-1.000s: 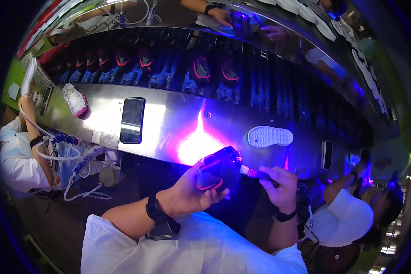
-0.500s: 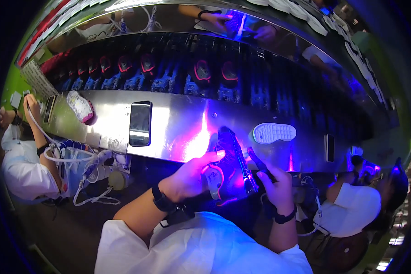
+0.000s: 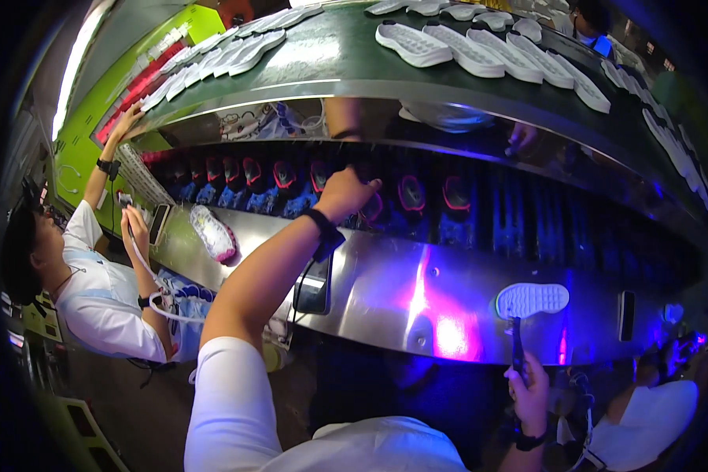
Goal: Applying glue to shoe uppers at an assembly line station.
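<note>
My left hand (image 3: pixel 348 195) reaches forward over the dark rack, its fingers partly lost in shadow. It is closed on a dark shoe upper with a pink edge (image 3: pixel 372 209), which sits among the others in the row. At the lower right my right hand (image 3: pixel 529 387) is closed around a slim black-handled brush (image 3: pixel 518 346). The brush points away from me, and its far end meets or overlaps the near edge of a white shoe sole (image 3: pixel 533 300). That sole lies with its patterned side up on the metal bench (image 3: pixel 370 275).
Several pink-edged uppers (image 3: pixel 411 193) line the rack (image 3: pixel 519 212). White soles (image 3: pixel 480 53) lie on the green conveyor (image 3: pixel 346 67) above. Phones (image 3: pixel 313 291) and a white-and-pink shoe (image 3: pixel 212 234) rest on the bench. Co-workers (image 3: pixel 106 291) are on both sides.
My left hand has carried the dark shoe upper from in front of me to the rack. My right hand has moved away with the brush, toward the white sole. The view has tilted up.
</note>
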A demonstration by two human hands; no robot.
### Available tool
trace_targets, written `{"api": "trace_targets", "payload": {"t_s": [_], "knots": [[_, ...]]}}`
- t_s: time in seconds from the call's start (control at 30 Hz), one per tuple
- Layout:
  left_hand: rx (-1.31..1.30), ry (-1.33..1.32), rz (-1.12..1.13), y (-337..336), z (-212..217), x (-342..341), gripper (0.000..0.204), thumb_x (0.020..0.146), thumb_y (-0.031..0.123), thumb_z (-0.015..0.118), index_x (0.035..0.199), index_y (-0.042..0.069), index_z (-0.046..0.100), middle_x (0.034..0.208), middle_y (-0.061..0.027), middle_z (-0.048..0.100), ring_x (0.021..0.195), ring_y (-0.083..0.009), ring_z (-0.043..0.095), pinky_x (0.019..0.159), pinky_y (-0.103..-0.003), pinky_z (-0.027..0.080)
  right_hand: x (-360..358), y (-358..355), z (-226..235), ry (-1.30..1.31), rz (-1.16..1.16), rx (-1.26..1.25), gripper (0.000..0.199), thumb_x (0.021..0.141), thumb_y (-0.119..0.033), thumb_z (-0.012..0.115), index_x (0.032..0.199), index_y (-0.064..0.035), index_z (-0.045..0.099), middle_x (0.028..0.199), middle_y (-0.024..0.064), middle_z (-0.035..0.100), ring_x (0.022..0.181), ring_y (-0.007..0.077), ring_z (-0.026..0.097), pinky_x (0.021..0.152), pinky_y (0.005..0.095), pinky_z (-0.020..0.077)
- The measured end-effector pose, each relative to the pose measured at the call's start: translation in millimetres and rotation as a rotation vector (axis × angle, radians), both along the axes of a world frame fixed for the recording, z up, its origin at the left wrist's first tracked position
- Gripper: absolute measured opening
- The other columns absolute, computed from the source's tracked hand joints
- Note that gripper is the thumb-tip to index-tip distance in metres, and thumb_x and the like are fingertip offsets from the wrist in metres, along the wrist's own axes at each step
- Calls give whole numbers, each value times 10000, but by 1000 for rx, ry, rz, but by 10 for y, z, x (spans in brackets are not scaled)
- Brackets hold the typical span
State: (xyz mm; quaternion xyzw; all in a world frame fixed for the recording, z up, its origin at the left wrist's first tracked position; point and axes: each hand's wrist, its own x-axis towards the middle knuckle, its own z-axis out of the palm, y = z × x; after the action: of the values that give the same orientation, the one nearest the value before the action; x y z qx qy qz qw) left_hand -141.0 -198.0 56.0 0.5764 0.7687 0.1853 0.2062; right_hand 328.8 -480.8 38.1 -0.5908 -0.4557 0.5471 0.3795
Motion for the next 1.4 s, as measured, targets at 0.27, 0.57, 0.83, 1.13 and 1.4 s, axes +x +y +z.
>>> {"api": "trace_targets", "payload": {"t_s": [0.27,0.57,0.83,1.13,1.4], "knots": [[21,409,46,1186,-763,-576,555,942,539,571,1227,79,694,1211,-224,713,1133,-402,683,960,-498,542,157,334,-208,-66,-66,35,476,971,-1,602,1440,-14,520,923,34,642,615,39,493,509,191,388],[-11,319,-151,1087,-257,998,569,877,502,641,1214,48,705,1097,-234,739,974,-430,721,888,-494,563,241,697,-216,78,-157,47,463,992,10,594,1450,-3,531,938,35,666,656,40,520,569,198,415],[89,386,-232,1406,-370,695,578,895,543,594,1267,110,686,1155,-236,721,1084,-413,696,913,-489,561,500,575,-395,18,-102,139,466,961,37,636,1418,28,548,1055,46,675,719,58,572,619,213,462],[129,309,-246,1475,-299,2003,457,974,381,538,1226,34,693,1086,-205,747,1042,-369,722,904,-473,567,679,423,-131,66,-195,38,425,955,0,637,1376,7,586,962,22,679,657,46,538,559,209,431],[-147,96,-498,187,170,2001,621,842,494,693,1242,20,670,1046,-208,755,968,-368,740,846,-469,588,730,76,-118,74,-261,42,389,966,-44,662,1350,-9,612,920,11,698,659,39,550,566,204,427]]}}
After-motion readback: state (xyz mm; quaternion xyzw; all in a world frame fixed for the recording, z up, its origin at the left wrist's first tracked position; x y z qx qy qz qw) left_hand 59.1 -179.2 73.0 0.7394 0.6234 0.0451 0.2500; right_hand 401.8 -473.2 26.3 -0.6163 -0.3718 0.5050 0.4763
